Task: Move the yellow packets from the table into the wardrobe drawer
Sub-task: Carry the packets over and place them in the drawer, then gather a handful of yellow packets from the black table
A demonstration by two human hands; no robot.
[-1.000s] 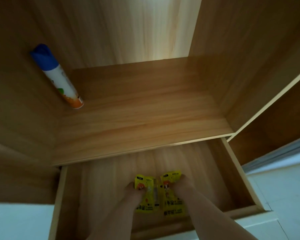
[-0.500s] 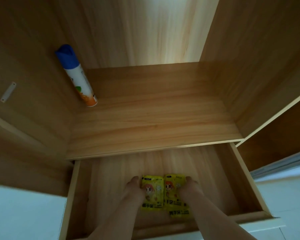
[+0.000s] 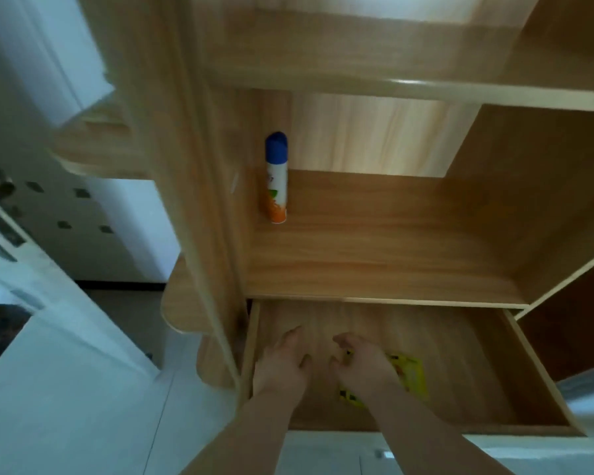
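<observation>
The wooden wardrobe drawer [image 3: 528, 368] stands pulled out below a shelf. Yellow packets [image 3: 410, 375] lie flat on the drawer floor, partly hidden under my right hand [image 3: 364, 365]. That hand hovers over their left part with fingers loosely curled and nothing gripped. My left hand [image 3: 282, 365] is over the drawer's left side, fingers spread, holding nothing. Both forearms reach in from the bottom of the view.
A spray can [image 3: 276, 178] with a blue cap stands upright at the shelf's back left corner. The wardrobe's side panel [image 3: 203, 200] rises left of the drawer. White floor [image 3: 66, 406] and a white door [image 3: 21, 217] lie to the left.
Both hands have let go of the packets and lifted away leftward. The packets stay on the drawer floor. The view has swung left and pulled back.
</observation>
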